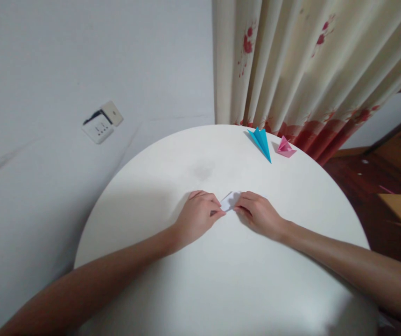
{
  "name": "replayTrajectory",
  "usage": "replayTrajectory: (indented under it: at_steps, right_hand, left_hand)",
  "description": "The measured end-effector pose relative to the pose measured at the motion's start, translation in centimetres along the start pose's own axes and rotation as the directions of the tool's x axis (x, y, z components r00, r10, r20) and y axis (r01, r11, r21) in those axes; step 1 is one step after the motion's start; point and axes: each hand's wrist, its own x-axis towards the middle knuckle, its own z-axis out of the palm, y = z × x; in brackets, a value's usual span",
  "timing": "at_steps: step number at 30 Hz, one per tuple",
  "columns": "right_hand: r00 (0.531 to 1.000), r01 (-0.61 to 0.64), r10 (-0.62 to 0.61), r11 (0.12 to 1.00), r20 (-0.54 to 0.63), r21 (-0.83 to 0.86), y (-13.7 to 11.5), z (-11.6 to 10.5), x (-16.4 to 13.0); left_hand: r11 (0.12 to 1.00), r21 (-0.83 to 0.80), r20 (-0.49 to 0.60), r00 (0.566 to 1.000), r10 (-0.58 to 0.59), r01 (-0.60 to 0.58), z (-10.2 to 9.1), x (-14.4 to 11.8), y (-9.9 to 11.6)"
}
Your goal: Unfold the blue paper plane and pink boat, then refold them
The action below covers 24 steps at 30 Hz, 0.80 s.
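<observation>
A small piece of folded white paper (229, 201) is held between my two hands, just above or on the round white table (200, 289). My left hand (200, 212) pinches its left end between thumb and fingers. On the other side my right hand (258, 212) grips the right end, and its fingers cover part of the sheet. How the paper is folded under the fingers is hidden. Farther back on the table lie a blue paper plane (262, 142) and, to its right, a pink folded paper shape (285, 148).
A pale wall with a socket plate (98, 128) borders the table on the left. Behind it hangs a cream curtain (291, 60) with red flowers. At the right, beyond the table edge, a wooden surface (398, 210) bears papers above a dark floor.
</observation>
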Motion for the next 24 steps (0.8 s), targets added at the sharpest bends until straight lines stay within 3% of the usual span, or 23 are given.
replayTrajectory:
  at_steps: [9, 24]
  right_hand:
    - [0.996, -0.09, 0.091, 0.995, 0.021, -0.052, -0.3, 0.01, 0.29]
    - [0.995, -0.092, 0.096, 0.99, 0.031, -0.109, -0.3, 0.2, 0.37]
  left_hand:
    - [0.991, -0.114, -0.023, 0.997, -0.068, 0.065, 0.4, 0.44, -0.7]
    - [0.991, -0.106, -0.016, 0.997, -0.08, 0.078, 0.85, 0.79, -0.84]
